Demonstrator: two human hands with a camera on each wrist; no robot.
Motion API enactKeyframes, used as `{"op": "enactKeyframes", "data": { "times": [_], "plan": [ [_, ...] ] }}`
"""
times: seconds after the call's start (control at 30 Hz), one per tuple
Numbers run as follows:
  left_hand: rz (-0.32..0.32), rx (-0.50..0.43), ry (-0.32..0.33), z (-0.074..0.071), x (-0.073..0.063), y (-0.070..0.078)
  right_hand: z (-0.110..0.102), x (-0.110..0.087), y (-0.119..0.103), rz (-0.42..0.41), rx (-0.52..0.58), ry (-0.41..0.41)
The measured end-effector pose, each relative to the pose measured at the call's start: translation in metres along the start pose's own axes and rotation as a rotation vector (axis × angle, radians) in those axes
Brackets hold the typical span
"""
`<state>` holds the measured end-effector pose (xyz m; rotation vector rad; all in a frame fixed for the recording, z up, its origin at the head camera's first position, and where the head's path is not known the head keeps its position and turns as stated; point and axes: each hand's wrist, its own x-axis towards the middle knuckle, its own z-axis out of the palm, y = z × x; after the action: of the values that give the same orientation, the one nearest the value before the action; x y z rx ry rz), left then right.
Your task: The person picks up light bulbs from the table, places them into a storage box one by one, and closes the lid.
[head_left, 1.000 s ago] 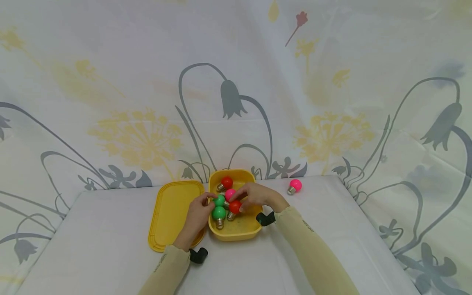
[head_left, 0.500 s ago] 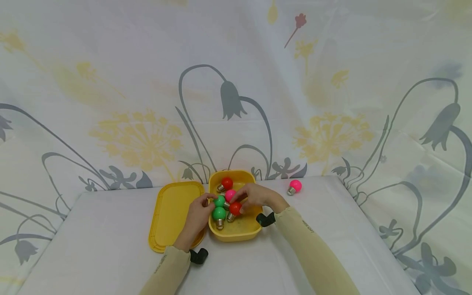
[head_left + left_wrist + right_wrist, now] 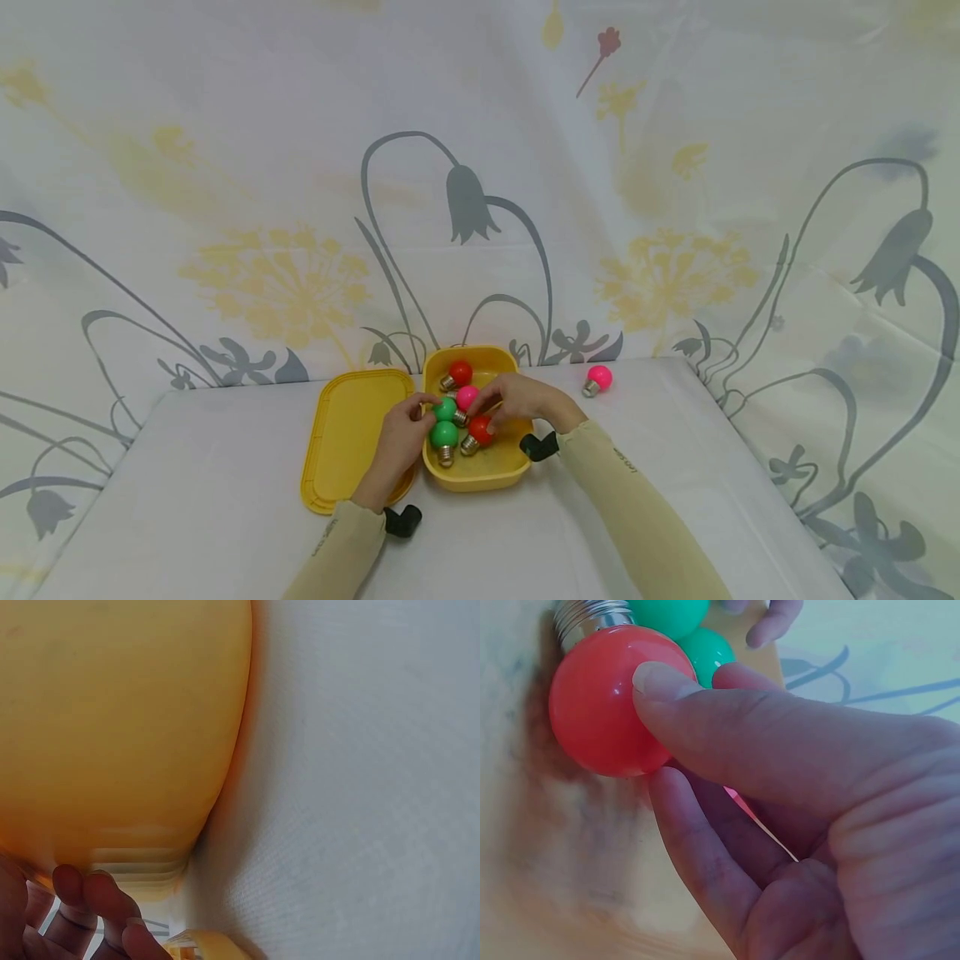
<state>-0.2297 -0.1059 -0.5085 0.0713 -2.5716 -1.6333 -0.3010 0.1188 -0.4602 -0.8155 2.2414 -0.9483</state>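
Observation:
A yellow plastic box [image 3: 480, 482] stands on the table with several coloured light bulbs inside. My right hand [image 3: 521, 397] reaches in from the right and pinches a red light bulb [image 3: 481, 430] low in the box; the right wrist view shows the thumb [image 3: 664, 684] on its round top. Its metal screw base points to the lower left. My left hand [image 3: 405, 433] grips the box's left rim, with fingertips [image 3: 101, 889] against the outer wall. Two green bulbs [image 3: 444, 434] lie beside that hand. A pink bulb [image 3: 467, 397] and another red bulb [image 3: 460, 372] lie farther back.
A yellow lid [image 3: 352, 442] lies flat just left of the box, partly under the left forearm. One more pink bulb [image 3: 600, 377] lies on the white table to the right, near the back. A flower-patterned cloth [image 3: 480, 275] hangs behind the table.
The red bulb in my right hand has sunk slightly toward the front of the box, its base swinging toward the lower left. My left hand has stayed at the rim.

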Motion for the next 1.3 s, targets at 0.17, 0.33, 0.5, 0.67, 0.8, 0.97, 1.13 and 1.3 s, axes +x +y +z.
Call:
{"op": "enactKeyframes", "data": {
  "times": [0.17, 0.33, 0.5, 0.67, 0.8, 0.97, 1.13, 1.3],
  "plan": [
    [-0.008, -0.011, 0.007, 0.0009, -0.0011, 0.0006, -0.0005, 0.0003, 0.0007, -0.006, 0.005, 0.005],
    [-0.011, -0.014, 0.004, 0.0006, -0.0022, 0.0026, -0.0006, -0.0002, 0.0005, -0.023, 0.001, 0.01],
    [0.003, -0.012, 0.002, 0.0001, -0.002, 0.0028, -0.0009, -0.0003, 0.0001, -0.026, -0.007, 0.01],
    [0.007, -0.015, 0.003, 0.0006, -0.0014, 0.0018, -0.0009, -0.0005, 0.0013, -0.036, 0.009, 0.014],
    [-0.012, -0.022, -0.003, 0.0007, -0.0018, 0.0008, -0.0004, -0.0012, 0.0021, -0.038, 0.016, 0.024],
    [-0.033, -0.02, -0.013, 0.001, -0.0016, -0.0001, -0.0005, -0.0014, 0.0038, -0.056, 0.01, 0.043],
    [-0.019, -0.01, -0.013, 0.0012, -0.0002, -0.0009, -0.0001, -0.0009, 0.0056, -0.069, 0.046, 0.058],
    [-0.006, -0.017, -0.007, 0.0006, -0.0001, -0.0006, -0.0005, -0.0016, 0.0058, -0.076, 0.094, 0.07]
  ]
}}
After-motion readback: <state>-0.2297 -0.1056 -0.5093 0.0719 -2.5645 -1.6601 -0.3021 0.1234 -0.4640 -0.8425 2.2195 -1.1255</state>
